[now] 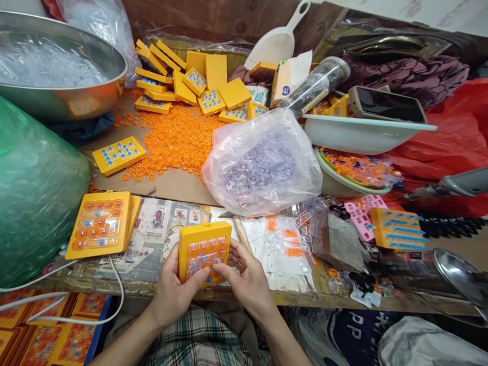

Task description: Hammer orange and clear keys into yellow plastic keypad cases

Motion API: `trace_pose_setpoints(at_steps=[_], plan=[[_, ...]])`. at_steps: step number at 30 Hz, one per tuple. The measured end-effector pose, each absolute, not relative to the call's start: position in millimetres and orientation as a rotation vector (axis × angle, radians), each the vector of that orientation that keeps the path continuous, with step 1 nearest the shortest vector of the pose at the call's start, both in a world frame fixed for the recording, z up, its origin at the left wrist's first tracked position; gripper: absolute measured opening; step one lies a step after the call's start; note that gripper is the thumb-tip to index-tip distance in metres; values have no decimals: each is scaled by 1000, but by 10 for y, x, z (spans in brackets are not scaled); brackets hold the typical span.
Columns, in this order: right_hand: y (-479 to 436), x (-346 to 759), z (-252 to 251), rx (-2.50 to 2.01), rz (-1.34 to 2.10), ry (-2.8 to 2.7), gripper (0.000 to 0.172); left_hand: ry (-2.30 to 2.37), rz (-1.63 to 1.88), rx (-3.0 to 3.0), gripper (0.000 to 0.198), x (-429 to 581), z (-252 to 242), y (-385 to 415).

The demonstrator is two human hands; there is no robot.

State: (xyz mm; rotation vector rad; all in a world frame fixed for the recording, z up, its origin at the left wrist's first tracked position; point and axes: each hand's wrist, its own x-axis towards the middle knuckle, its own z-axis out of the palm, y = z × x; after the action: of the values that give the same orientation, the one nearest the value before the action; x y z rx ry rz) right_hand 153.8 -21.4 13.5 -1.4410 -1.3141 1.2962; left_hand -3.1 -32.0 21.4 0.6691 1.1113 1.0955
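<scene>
Between my two hands, at the table's front edge, a yellow tray (pixel 205 235) stands tilted up, with rows of orange rings and clear pieces on its face. My left hand (pixel 171 290) grips its left side, thumb on the lower face. On the right side my right hand (pixel 246 274) holds it too, its thumb pressing near the lower pieces and its fingers behind the edge. To the left, a filled yellow tray (pixel 99 223) lies on top of another. Farther back lies a yellow tray with blue pieces (pixel 119 155).
Loose orange rings (pixel 175 134) cover the cardboard behind, below piled yellow trays (pixel 216 71). A plastic bag of clear pieces (pixel 263 162) lies centrally. A metal bowl (pixel 91 96) and green bag (pixel 38 193) stand left; a grey block (pixel 337 241) sits right.
</scene>
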Motion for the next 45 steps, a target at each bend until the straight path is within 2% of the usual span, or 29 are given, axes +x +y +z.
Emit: trace_pose_setpoints(at_steps=[3,5,7,14,16,18,20,23,31,37,41,45], plan=[[-212,1816,107,-1627,860,-1550,45,1026,1080,504,45,7,235,-282],[-165,2071,95,-1789,324,-1727,36,970,1078,352,51,14,246,-245],[-90,2301,75,-1897,9,-1828,28,924,1081,244,57,2,242,-208],[-3,2406,104,-1872,-107,-1696,18,742,1028,128,70,-99,178,-190],[-115,2230,209,-1801,71,-1528,21,714,1020,128,73,-117,181,-198],[-257,1996,318,-1656,597,-1300,25,687,1021,149,75,-123,193,-200],[-380,1758,381,-1537,975,-1173,20,661,1022,192,75,-119,204,-201],[-471,1511,348,-1475,963,-1169,11,642,991,280,72,-103,202,-213],[-515,1379,136,-1489,835,-1148,8,816,1033,352,69,-39,169,-282],[-469,1269,123,-1289,1386,-729,34,974,1069,519,62,-33,153,-299],[-376,1249,87,-1273,1428,-662,43,977,1063,631,58,-109,105,-269],[-207,1199,185,-1310,1639,-706,63,1009,1039,659,68,-337,214,-185]])
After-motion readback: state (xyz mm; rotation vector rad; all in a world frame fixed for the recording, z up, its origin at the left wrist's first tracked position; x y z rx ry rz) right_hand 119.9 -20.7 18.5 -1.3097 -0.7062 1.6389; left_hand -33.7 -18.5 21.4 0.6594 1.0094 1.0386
